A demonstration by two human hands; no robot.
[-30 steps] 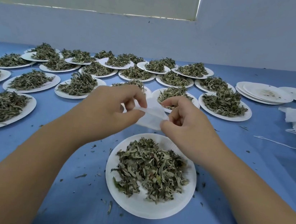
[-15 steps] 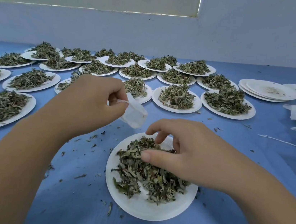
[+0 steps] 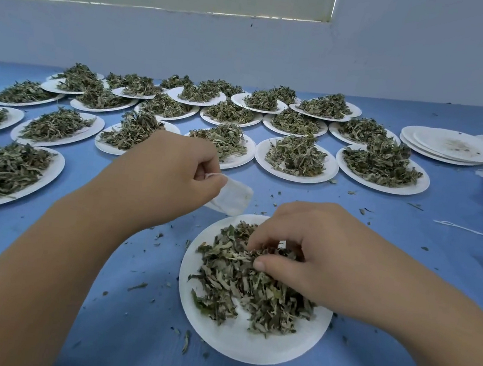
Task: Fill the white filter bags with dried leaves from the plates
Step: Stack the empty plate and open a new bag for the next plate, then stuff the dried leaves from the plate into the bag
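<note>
Here, my right hand (image 3: 317,254) digs into the dried leaves (image 3: 239,287) while my left hand (image 3: 166,182) holds 1 white filter bag (image 3: 233,197).
My left fingers (image 3: 212,183) pinch the bag's top, and it hangs just beyond the far rim of the plate (image 3: 243,346) by the table's (image 3: 121,336) near edge. My right fingers (image 3: 272,266) curl around a tuft of leaves.

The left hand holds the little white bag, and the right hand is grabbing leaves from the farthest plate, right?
Not quite. The left hand does hold the little white bag, but the right hand is grabbing leaves from the nearest plate, right in front of the person, not the farthest one. The head view shows it.
</note>
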